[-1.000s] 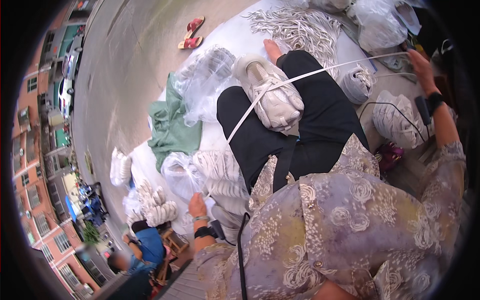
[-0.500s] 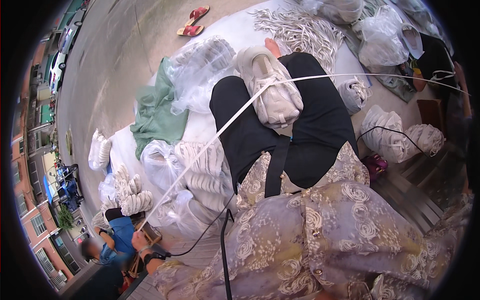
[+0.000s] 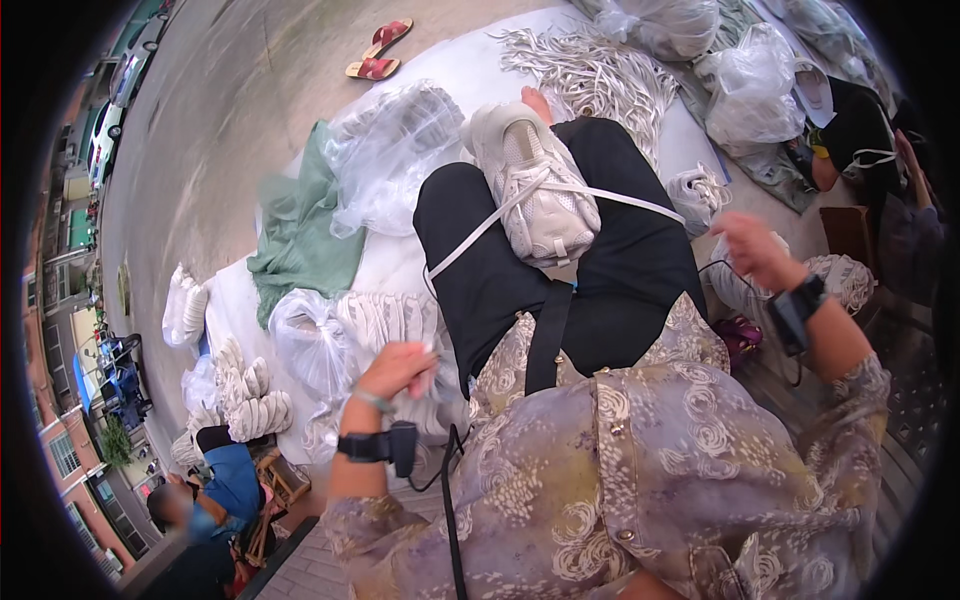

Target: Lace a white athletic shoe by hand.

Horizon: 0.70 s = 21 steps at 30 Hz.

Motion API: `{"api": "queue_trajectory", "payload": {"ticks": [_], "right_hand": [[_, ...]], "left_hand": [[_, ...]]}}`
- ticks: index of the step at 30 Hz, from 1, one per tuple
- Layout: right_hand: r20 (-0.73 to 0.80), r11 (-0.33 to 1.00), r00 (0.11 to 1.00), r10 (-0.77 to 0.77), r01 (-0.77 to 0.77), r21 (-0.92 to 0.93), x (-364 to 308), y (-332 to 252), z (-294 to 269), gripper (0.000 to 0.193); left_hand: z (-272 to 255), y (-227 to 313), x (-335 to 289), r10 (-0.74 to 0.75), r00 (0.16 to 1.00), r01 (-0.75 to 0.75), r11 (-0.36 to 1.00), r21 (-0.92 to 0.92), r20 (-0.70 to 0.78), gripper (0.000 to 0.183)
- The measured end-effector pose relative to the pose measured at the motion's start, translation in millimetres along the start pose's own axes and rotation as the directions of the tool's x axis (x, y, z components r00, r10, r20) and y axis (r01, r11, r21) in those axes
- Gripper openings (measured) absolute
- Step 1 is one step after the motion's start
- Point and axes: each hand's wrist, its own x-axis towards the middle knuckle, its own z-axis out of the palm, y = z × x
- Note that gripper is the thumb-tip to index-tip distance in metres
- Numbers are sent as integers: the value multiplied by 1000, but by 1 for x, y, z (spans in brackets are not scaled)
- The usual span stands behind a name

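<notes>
A white sneaker (image 3: 545, 215) rests on my lap between my black-trousered thighs, its heel toward me. A flat white shoelace (image 3: 490, 232) crosses over its tongue, one end draped over my left thigh and the other over my right. My left hand (image 3: 400, 368) hovers left of my lap, apart from the lace; its fingers are curled but smeared by motion. To the right of my right thigh, my right hand (image 3: 755, 250) is raised near the other lace end, its fingers apart with no lace visible in them.
Stacked white shoes (image 3: 385, 320) and clear plastic bags (image 3: 395, 140) lie left, beside a green cloth (image 3: 305, 230). Beyond my feet is a heap of white laces (image 3: 600, 75). More shoes (image 3: 840, 283) sit at right. Co-workers are at lower left (image 3: 225, 490) and far right (image 3: 910, 220).
The lace, stretched wide to both sides before, now lies slack over my thighs, let go. Both hands have come inward from the far sides.
</notes>
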Motion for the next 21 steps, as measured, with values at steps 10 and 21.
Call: {"api": "queue_trajectory", "payload": {"ticks": [10, 21], "right_hand": [[90, 953, 994, -62, 86, -291, 65, -71, 165, 17], [-61, 918, 916, -396, 395, -27, 121, -99, 183, 24]], "left_hand": [[70, 142, 85, 267, 964, -263, 953, -151, 4, 17], [61, 184, 119, 343, 868, -460, 829, -318, -360, 16]]}}
